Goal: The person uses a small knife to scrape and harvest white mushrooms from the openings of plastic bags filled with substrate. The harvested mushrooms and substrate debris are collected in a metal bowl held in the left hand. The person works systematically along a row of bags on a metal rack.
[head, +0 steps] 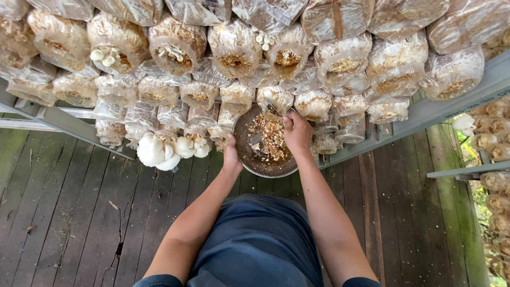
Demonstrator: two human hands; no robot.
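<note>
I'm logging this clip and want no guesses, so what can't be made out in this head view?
- Small tool in the right hand: mostly covered by the fingers, too small to identify.
- Left hand: its fingers are hidden behind the metal bowl, so the grip is unclear.
- Bowl bottom: buried under brown crumbs.
- Upper mushroom bags: cut off by the top edge.
- Rack on the right: cut off by the right edge.
</note>
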